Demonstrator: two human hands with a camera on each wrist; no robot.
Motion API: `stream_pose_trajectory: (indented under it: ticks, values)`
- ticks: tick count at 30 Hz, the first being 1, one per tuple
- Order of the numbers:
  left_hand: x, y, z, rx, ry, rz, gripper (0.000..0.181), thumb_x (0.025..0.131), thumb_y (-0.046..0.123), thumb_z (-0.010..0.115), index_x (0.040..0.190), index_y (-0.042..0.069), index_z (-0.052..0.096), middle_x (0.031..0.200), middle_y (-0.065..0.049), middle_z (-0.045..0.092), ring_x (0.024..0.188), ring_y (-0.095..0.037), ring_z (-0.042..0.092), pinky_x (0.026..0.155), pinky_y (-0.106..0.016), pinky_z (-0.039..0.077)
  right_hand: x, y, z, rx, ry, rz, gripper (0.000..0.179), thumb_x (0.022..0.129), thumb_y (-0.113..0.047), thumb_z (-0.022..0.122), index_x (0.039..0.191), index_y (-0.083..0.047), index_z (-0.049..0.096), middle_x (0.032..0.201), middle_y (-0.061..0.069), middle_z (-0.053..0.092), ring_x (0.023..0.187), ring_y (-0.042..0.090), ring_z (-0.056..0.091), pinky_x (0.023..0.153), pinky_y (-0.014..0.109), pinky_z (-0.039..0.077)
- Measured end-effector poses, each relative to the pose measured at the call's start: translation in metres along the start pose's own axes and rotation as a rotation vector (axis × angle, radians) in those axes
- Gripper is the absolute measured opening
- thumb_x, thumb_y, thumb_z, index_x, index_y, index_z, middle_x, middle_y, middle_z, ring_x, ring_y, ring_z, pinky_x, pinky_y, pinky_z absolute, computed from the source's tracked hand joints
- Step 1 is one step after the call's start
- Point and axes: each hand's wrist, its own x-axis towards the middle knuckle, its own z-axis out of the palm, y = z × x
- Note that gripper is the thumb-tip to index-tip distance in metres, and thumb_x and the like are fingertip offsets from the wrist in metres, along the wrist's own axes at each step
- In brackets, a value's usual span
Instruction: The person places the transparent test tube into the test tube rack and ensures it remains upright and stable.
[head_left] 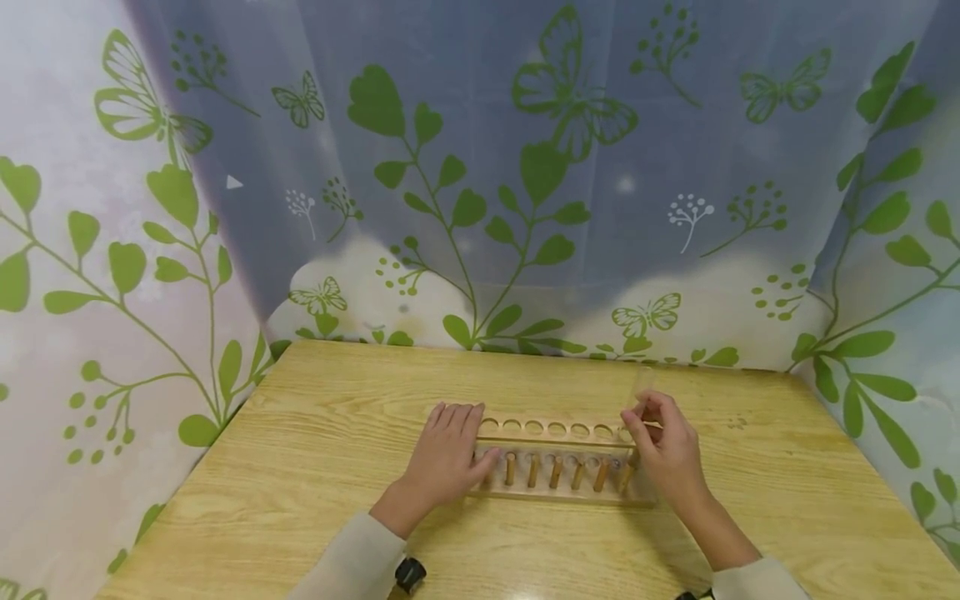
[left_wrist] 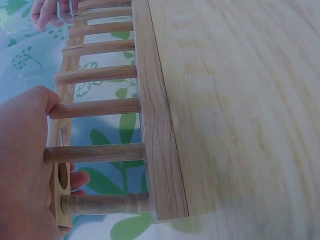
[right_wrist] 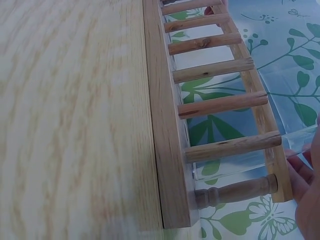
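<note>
A wooden test tube rack, with a row of round holes along its top rail and several upright pegs, stands on the table. My left hand grips its left end, fingers over the far side and thumb on the near side; the left wrist view shows this hand around the top rail. At the other end, my right hand pinches a clear test tube by the rightmost hole. Through the right wrist view, the transparent tube runs from the top rail down toward the base, behind the pegs.
The wood-grain table extends around the rack on all sides. Behind it hangs a cloth backdrop printed with green leaves and butterflies, with more printed cloth at left and right. A black band sits at the left sleeve.
</note>
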Motion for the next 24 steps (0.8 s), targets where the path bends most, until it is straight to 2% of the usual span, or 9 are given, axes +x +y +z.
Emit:
stream_pose_trajectory:
  ticks: [4,13,24]
  values:
    - [-0.0012,0.0005,-0.0001,0.000,-0.007,0.000,0.065,0.099,0.049,0.047,0.144,0.002,0.041,0.136,-0.014,0.051,0.128,-0.031,0.046,0.114,-0.051,0.026,-0.0023,0.0006,0.0003,0.002,0.002,-0.010,0.031,0.085,0.013,0.065,0.113,0.004,0.055,0.089,0.004,0.059,0.086,-0.003,0.059,0.064,0.008,0.049]
    - [-0.0015,0.0008,0.0000,-0.001,-0.010,-0.004,0.066,0.099,0.050,0.046,0.144,0.002,0.041,0.137,-0.014,0.050,0.128,-0.030,0.046,0.114,-0.050,0.025,-0.0040,0.0038,0.0005,-0.018,-0.011,0.026,0.029,0.087,0.010,0.065,0.114,0.005,0.054,0.088,0.003,0.058,0.086,-0.005,0.058,0.068,0.007,0.049]
    - [0.0001,0.0004,-0.0013,0.011,0.011,0.005,0.066,0.099,0.050,0.047,0.143,0.002,0.042,0.135,-0.014,0.051,0.127,-0.030,0.047,0.114,-0.050,0.026,-0.0029,0.0020,0.0004,-0.006,-0.013,0.040,0.031,0.088,0.008,0.065,0.116,0.005,0.053,0.089,0.005,0.059,0.088,-0.009,0.056,0.068,0.006,0.049]
